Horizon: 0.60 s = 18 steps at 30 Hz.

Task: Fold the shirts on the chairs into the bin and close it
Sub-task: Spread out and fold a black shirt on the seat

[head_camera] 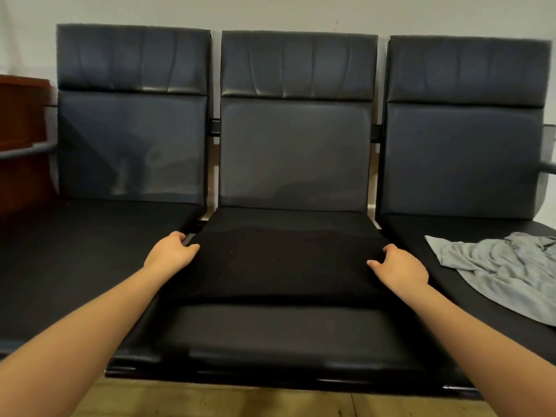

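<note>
**Both hands on the black shirt, middle seat**

A black shirt [282,260] lies flat across the seat of the middle chair [294,152], forming a wide, smooth rectangle with a straight near edge; the glossy front part of the seat cushion shows bare below it. The cloth is so dark against the seat that its far edge is hard to make out. The left hand [171,251] grips the shirt's left edge, fingers curled over the side and thumb on top of the fabric. The right hand [400,266] holds the right edge in the same manner, thumb pointing inward over the cloth.

Two shirts are in view: the black one, and a grey shirt [505,266] lying rumpled and unfolded on the seat of the right chair [463,158]. Three dark padded chairs stand joined in a row against a pale wall [270,10]; the left chair [132,145] carries no shirt. Two bare forearms reach in from below. A reddish-brown wooden cabinet [21,139] stands at far left.
</note>
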{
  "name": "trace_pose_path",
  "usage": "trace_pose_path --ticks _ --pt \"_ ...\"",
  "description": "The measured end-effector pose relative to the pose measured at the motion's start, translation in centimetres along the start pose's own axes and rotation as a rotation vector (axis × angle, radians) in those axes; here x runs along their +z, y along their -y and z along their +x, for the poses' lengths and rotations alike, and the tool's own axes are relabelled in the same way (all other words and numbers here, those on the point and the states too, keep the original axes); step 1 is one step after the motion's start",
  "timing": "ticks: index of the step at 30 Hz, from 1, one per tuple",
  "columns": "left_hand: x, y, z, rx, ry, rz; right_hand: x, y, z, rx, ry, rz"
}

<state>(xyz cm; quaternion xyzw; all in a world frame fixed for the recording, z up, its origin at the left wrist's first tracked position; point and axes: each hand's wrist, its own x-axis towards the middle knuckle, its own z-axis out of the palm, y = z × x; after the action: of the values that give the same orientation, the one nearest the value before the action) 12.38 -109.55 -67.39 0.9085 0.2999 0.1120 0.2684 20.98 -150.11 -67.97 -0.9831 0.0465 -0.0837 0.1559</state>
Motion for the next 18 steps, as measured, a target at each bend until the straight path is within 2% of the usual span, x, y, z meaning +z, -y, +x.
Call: trace_pose_path --ticks 3,5,8,10,12,16,18 --pt "1.0 0.8 -1.2 0.163 -0.031 0.037 0.3 -0.4 -0.8 -0.09 -0.075 0.029" --pt "1.4 1.0 -1.6 0.253 -0.139 0.068 0.5 -0.5 -1.0 -0.139 -0.12 0.102" --pt "0.9 0.6 -1.7 0.156 -0.245 -0.036 0.4 -0.7 -0.8 -0.134 -0.144 0.199" --pt "0.8 0.3 -1.7 0.108 -0.221 -0.047 -0.1 -0.8 -0.6 -0.082 -0.13 0.239" --pt "0.9 -0.4 -2.2 0.14 -0.204 -0.006 -0.4 -0.6 -0.5 -0.026 -0.072 0.243" --pt "1.3 -3.0 -4.8 0.358 -0.224 0.088 -0.4 -0.1 -0.5 -0.037 0.005 0.164" --pt "2.1 -4.1 -6.5 0.499 -0.141 0.117 -0.1 -0.1 -0.5 -0.066 -0.016 0.165"
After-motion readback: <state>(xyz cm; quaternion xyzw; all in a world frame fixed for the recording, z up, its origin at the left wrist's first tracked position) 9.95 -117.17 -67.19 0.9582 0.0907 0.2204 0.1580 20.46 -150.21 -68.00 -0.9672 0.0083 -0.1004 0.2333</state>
